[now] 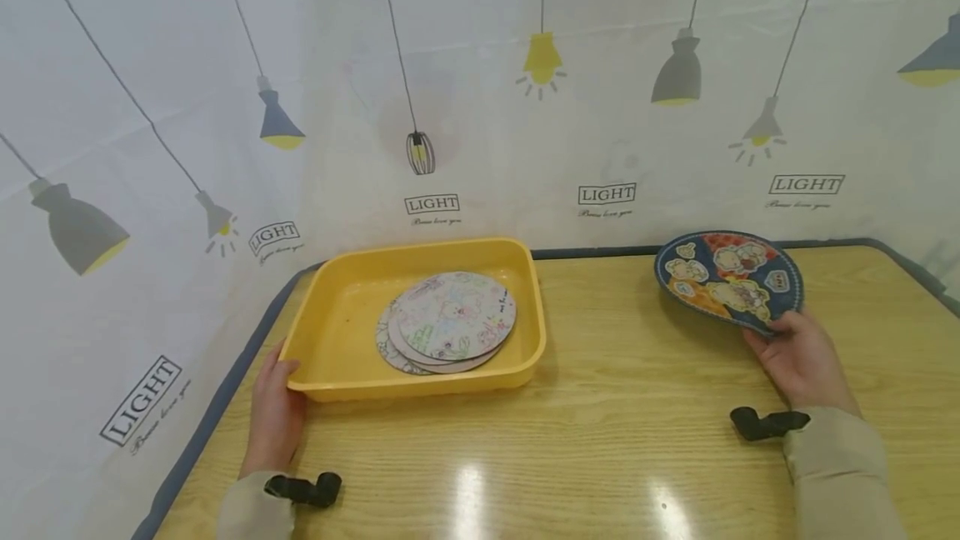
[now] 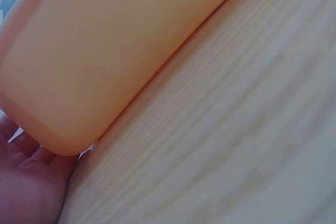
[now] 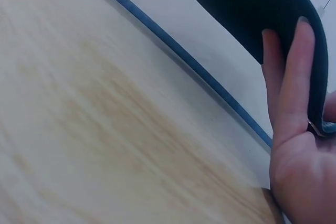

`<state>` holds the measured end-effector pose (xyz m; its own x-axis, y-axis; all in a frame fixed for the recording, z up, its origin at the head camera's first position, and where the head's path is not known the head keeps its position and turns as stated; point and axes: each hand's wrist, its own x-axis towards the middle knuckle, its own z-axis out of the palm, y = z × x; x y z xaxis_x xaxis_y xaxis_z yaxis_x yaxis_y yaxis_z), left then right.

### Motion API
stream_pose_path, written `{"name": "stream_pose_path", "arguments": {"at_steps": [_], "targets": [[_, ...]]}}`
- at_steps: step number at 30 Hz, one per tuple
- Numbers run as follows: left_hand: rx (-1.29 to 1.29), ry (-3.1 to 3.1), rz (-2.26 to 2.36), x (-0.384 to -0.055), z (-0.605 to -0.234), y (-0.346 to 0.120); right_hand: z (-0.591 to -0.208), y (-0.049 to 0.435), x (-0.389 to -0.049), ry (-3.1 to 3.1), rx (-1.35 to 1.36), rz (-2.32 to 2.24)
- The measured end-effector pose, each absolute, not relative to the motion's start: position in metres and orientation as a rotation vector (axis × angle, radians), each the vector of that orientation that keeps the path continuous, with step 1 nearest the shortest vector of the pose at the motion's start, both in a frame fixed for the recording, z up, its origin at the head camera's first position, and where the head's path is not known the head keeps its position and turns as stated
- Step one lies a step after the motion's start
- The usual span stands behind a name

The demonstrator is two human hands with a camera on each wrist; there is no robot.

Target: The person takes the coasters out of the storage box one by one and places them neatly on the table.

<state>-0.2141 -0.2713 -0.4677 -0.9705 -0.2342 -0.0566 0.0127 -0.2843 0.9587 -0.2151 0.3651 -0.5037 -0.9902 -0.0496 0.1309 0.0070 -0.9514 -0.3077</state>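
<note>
A round dark blue mat [image 1: 727, 282] with cartoon figures on red and orange patches is held up over the right side of the table. My right hand [image 1: 810, 361] pinches its near edge, thumb on top and fingers stretched along the plain dark underside [image 3: 236, 3], where the mat bends slightly. On the left, a yellow plastic tray [image 1: 416, 390] sits on the table. My left hand [image 1: 273, 407] grips its near left corner, thumb at the rim and fingers along the outer wall. Several round pale mats [image 1: 457, 315] with coloured line drawings lie stacked in the tray's right half.
The wooden table [image 1: 600, 440] has a dark blue edging [image 1: 600, 253] along its back and left. Behind it hangs a white curtain [image 1: 487, 107] printed with lamps. A small black wrist strap [image 1: 768, 423] sits on each sleeve.
</note>
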Motion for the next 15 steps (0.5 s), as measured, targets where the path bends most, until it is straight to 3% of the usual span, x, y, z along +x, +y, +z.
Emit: {"name": "stream_pose_path", "arguments": {"at_steps": [15], "targets": [[0.266,-1.76,-2.395,-0.213,-0.4666,-0.2716,-0.5037,0.3693,-0.2133,0.333,-0.061,-3.136]]}}
